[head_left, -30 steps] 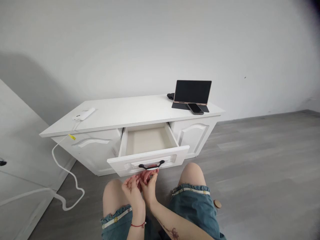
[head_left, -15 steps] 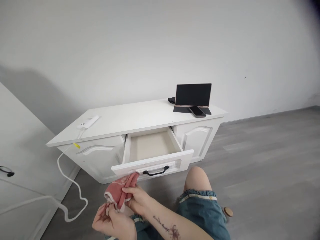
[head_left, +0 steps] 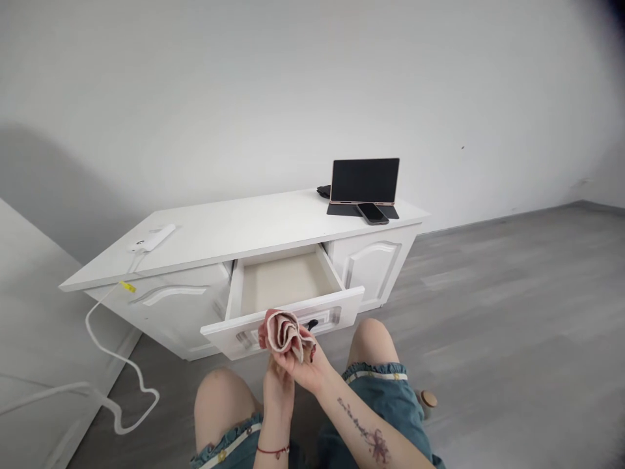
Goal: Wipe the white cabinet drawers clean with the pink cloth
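Observation:
A small red-and-white towel (head_left: 284,333) is bunched up in front of the open drawer, its pale edges in wavy folds facing up. My right hand (head_left: 308,372) is closed around its lower right side, fingers partly covered by the fabric. Under the towel is my left hand (head_left: 278,379), closed on it from below, with most of its fingers hidden. Just behind both hands stands the drawer front (head_left: 336,309), whose black handle (head_left: 312,324) is mostly covered by the towel and right hand.
The pulled-out drawer (head_left: 280,281) shows a bare bottom. On the white cabinet (head_left: 234,221) stand a tablet (head_left: 365,181), a phone (head_left: 372,213) and a white power strip (head_left: 153,238). Its cord (head_left: 131,365) hangs at the left. My knees (head_left: 374,342) are close below the drawer.
The towel has moved right and up toward the drawer front, turning from a flat hanging piece into a gathered bundle. Both hands have moved with it, and the view has shifted slightly.

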